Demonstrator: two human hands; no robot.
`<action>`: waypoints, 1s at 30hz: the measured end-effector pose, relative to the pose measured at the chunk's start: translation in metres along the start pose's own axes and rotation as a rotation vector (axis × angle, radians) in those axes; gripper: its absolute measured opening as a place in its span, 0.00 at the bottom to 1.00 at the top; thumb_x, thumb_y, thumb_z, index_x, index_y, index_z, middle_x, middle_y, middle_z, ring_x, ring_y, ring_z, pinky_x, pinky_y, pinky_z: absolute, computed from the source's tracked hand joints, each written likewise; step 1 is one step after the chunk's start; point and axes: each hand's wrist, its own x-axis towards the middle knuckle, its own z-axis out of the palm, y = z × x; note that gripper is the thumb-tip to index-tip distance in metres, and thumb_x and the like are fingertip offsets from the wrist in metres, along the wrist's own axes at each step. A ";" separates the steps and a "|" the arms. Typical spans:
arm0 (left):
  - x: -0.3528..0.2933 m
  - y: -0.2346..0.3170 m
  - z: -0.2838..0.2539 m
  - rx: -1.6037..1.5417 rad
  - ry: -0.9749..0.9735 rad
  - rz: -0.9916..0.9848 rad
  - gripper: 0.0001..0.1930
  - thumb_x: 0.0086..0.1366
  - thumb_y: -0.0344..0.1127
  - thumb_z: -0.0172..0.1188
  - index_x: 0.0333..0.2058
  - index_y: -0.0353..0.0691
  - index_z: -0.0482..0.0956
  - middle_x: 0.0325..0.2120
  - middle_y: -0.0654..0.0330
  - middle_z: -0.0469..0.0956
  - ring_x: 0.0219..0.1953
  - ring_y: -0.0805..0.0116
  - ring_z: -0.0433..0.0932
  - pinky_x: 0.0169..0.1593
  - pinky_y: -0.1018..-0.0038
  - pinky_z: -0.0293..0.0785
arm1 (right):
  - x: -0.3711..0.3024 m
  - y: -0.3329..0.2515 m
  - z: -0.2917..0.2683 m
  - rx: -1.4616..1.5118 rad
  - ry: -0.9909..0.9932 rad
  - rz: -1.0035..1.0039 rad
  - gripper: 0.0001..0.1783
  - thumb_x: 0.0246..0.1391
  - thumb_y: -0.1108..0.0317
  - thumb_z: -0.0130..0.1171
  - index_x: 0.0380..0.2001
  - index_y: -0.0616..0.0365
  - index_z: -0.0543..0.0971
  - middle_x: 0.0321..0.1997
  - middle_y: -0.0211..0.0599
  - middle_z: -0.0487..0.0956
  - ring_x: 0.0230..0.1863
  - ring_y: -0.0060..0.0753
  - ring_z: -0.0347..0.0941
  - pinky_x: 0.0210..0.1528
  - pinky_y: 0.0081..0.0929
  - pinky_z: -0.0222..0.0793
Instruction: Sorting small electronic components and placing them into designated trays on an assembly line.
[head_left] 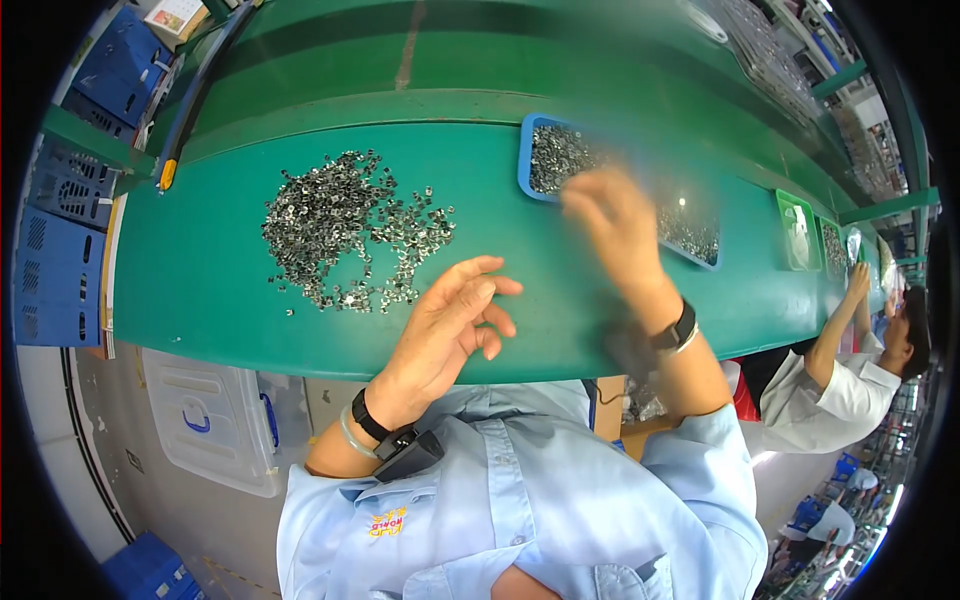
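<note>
A heap of small shiny metal pieces (325, 215) is spread over the green tabletop (200, 290) on the left, thinning into loose ones on its right side. My left hand (440, 325) hovers near the table's front edge, just right of and nearer than the heap. Its fingers are apart and lightly curled, with nothing visible in them. My right hand (618, 228) is over the near right corner of a blue tray (525, 160) filled with similar small pieces. Motion smears its fingers, so whether it holds anything is hidden. To its right lies a second blue tray (703, 264) of small pieces.
Farther right stand a green tray (797, 235) and another tray of pieces (833, 248), near a co-worker (840, 385). A yellow-tipped tool (168, 174) lies at the far left by blue crates (58, 275). A lidded clear bin (205, 420) stands below the table.
</note>
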 end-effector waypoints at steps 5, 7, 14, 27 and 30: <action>-0.002 0.010 -0.014 -0.057 0.146 0.089 0.23 0.67 0.33 0.50 0.58 0.35 0.60 0.54 0.51 0.67 0.48 0.62 0.73 0.38 0.71 0.75 | 0.028 0.008 0.016 -0.218 -0.062 -0.176 0.08 0.49 0.72 0.59 0.34 0.60 0.78 0.35 0.40 0.76 0.37 0.44 0.74 0.39 0.31 0.70; -0.002 0.017 -0.017 -0.060 0.178 0.126 0.22 0.67 0.33 0.50 0.58 0.35 0.60 0.54 0.51 0.67 0.50 0.62 0.72 0.39 0.71 0.75 | 0.030 0.001 0.034 -0.167 -0.167 -0.188 0.08 0.49 0.71 0.59 0.35 0.60 0.77 0.34 0.40 0.75 0.36 0.44 0.73 0.38 0.32 0.70; -0.012 0.024 -0.030 -0.066 0.187 0.133 0.20 0.66 0.32 0.50 0.55 0.35 0.63 0.52 0.51 0.69 0.49 0.62 0.72 0.40 0.70 0.74 | 0.032 -0.013 0.081 -0.227 -0.386 -0.209 0.08 0.48 0.71 0.60 0.35 0.58 0.78 0.32 0.39 0.73 0.33 0.43 0.73 0.35 0.34 0.70; 0.006 0.012 0.007 0.352 0.113 0.101 0.11 0.68 0.36 0.51 0.42 0.34 0.70 0.30 0.59 0.76 0.26 0.75 0.72 0.27 0.80 0.67 | -0.024 -0.036 0.025 0.024 -0.207 -0.431 0.06 0.42 0.70 0.58 0.27 0.55 0.78 0.32 0.34 0.76 0.35 0.38 0.73 0.36 0.34 0.69; 0.010 0.006 0.012 0.419 0.085 0.165 0.10 0.68 0.37 0.50 0.38 0.35 0.69 0.24 0.62 0.72 0.21 0.77 0.68 0.22 0.82 0.62 | -0.037 -0.034 0.026 0.091 -0.095 -0.297 0.07 0.45 0.64 0.58 0.28 0.54 0.76 0.31 0.33 0.70 0.35 0.39 0.69 0.37 0.35 0.66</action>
